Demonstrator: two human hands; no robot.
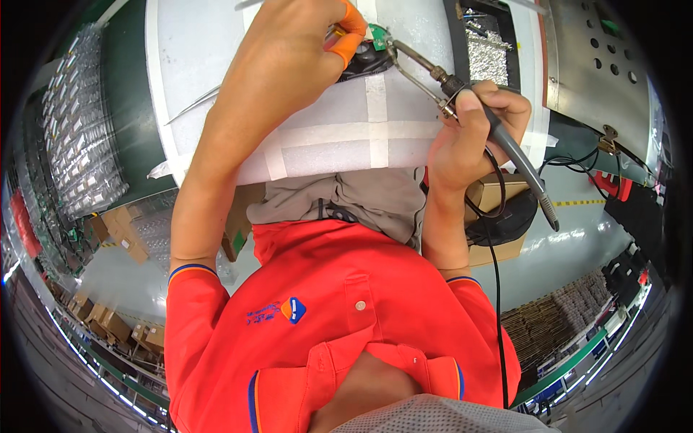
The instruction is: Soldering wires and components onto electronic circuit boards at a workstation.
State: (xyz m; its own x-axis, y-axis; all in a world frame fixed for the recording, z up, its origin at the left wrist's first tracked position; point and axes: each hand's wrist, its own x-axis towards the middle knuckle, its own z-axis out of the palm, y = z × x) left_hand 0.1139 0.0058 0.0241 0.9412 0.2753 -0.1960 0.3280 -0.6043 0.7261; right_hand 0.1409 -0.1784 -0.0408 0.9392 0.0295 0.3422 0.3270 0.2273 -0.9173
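White pad (202, 43) w/ tape strips is the biggest thing, spread across the bench on the far side of the person; looks soft-ish, prob. foam. Soldering iron (516, 148) next, at right: the right hand (465, 137) is clamped round its grey handle, thumb on top, metal end pointing far-left. Should be light & stiff; grip handle only, b/c the metal end may be hot, and the thin guide tube (419, 76) alongside could bend. Cord hangs near side, may tug a bit. Black tray (512, 72) w/ crumpled silver stuff sits far right.

Left hand (296, 43) reaches in from the left, fingers drawn close by the work; can't tell if they're pinching anything, as the hand itself hides it. Black part (364, 65) lies on the pad, far-middle, between both hands; prob. hard plastic, light, best taken by its outer rim. Smallest: green board (379, 36), just above it in view, at the iron's tip. Likely thin, stiff, fragile; hold edges only, off the joints.
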